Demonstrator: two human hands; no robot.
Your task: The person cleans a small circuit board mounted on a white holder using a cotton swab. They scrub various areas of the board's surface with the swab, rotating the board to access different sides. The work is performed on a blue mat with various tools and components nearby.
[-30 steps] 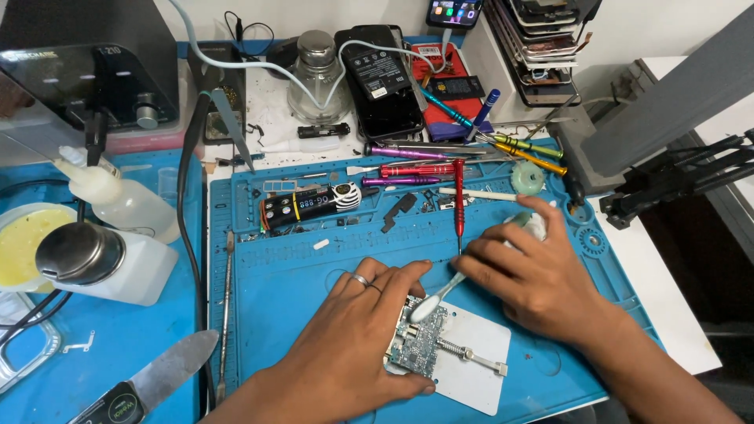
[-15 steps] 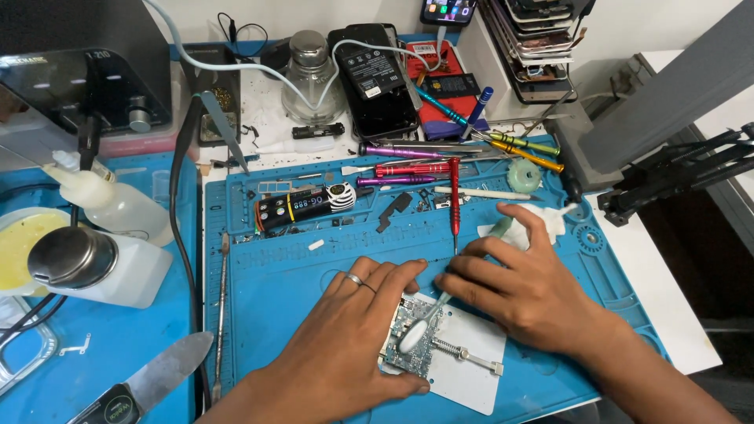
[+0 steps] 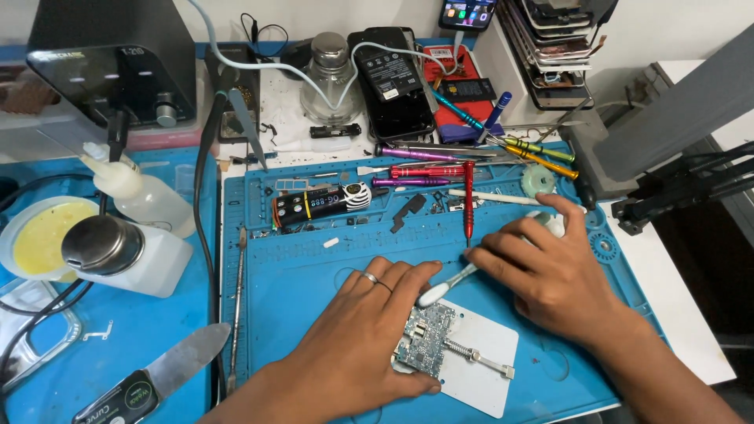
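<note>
Blue mat: a silicone work mat (image 3: pixel 314 275) covers the bench under both hands, its upper trays full of small parts.
Far left: a steel-capped solvent dispenser (image 3: pixel 118 251) and a squeeze bottle (image 3: pixel 137 192) stand well apart from the work, beside a dish of yellow paste (image 3: pixel 39 235).
Left hand (image 3: pixel 353 345): laid flat, fingers spread and slightly apart, ring on one finger; thumb and fingertips press the left edge of the circuit board (image 3: pixel 424 341), pinning it down rather than gripping it.
Board: green, component side up, seated on a white holder plate (image 3: pixel 483 369) with a sprung clamp bar (image 3: pixel 475 357) on its right side.
Brush: a white brush (image 3: pixel 444 286) lies low across the mat, its head just above the board's top edge, apparently just off the components.
Right hand (image 3: pixel 554 275): fingers closed together around the brush handle, with a white wipe (image 3: pixel 550 224) tucked behind them.
Doing it well: short, light strokes look wise, bristles kept flat so no small component is snagged; the left hand should keep steady pressure so the board cannot shift in the clamp.
Behind: screwdrivers (image 3: pixel 440 169) in red, purple and yellow lie near the mat's top edge.
</note>
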